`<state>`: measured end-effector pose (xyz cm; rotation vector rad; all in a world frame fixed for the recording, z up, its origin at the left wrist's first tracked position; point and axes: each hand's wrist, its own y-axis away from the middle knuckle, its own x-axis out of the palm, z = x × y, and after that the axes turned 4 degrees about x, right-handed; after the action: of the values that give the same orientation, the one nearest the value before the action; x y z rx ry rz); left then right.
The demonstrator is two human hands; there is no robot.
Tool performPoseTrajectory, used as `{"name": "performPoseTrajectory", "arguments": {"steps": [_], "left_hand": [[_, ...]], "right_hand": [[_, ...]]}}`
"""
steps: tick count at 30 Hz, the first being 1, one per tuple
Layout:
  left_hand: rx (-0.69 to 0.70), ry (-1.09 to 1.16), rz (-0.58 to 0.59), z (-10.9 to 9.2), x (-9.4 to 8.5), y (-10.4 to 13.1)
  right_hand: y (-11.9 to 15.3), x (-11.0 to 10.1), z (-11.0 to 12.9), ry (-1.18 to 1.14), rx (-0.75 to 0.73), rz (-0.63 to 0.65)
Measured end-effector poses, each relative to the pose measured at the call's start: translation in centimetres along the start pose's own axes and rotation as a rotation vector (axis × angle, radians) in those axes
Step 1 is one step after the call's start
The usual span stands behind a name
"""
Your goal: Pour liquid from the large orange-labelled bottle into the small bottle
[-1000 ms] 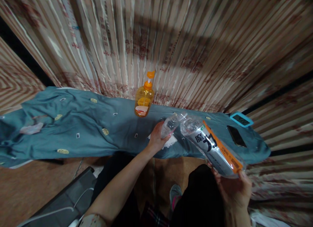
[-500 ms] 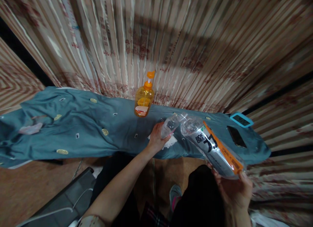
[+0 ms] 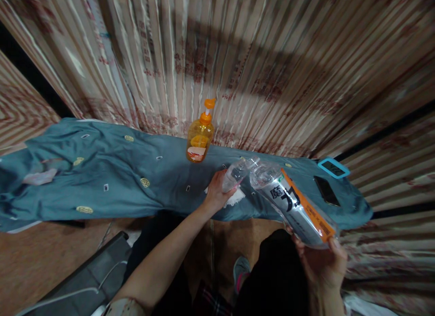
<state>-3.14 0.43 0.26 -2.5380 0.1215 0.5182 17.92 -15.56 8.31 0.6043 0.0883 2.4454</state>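
Observation:
My left hand (image 3: 216,192) is wrapped round a small clear bottle (image 3: 235,174), tilted with its neck up to the right. My right hand (image 3: 321,257) grips the lower end of a large clear bottle (image 3: 295,205) with a silver and orange label, tilted so its neck end points up to the left. The two bottle mouths meet or nearly meet; the exact contact is hard to tell. Beneath my left hand lies a white tissue (image 3: 236,197). An orange pump bottle (image 3: 200,140) stands upright behind and to the left of my hands.
The narrow table has a teal patterned cloth (image 3: 118,171). At its right are a blue-framed device (image 3: 333,168) and a dark phone (image 3: 326,191); a pale pinkish cloth (image 3: 41,177) lies far left. A pleated curtain (image 3: 217,57) hangs behind. A grey surface with a white cable is at lower left.
The view has shifted slightly. Both hands keep their hold, and the two bottles stay in nearly the same position relative to each other.

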Motion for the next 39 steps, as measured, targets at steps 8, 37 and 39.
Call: {"name": "performPoseTrajectory", "arguments": {"steps": [8, 37, 39], "left_hand": [[0.001, 0.012, -0.008, 0.23, 0.13, 0.01], [-0.026, 0.003, 0.006, 0.08, 0.06, -0.13], [-0.025, 0.008, 0.006, 0.08, 0.07, -0.14]], "right_hand": [[-0.05, -0.24, 0.05, 0.018, -0.006, -0.005], [-0.14, 0.07, -0.06, -0.003, -0.001, 0.020], [-0.17, 0.04, -0.07, 0.001, 0.008, 0.016]]}}
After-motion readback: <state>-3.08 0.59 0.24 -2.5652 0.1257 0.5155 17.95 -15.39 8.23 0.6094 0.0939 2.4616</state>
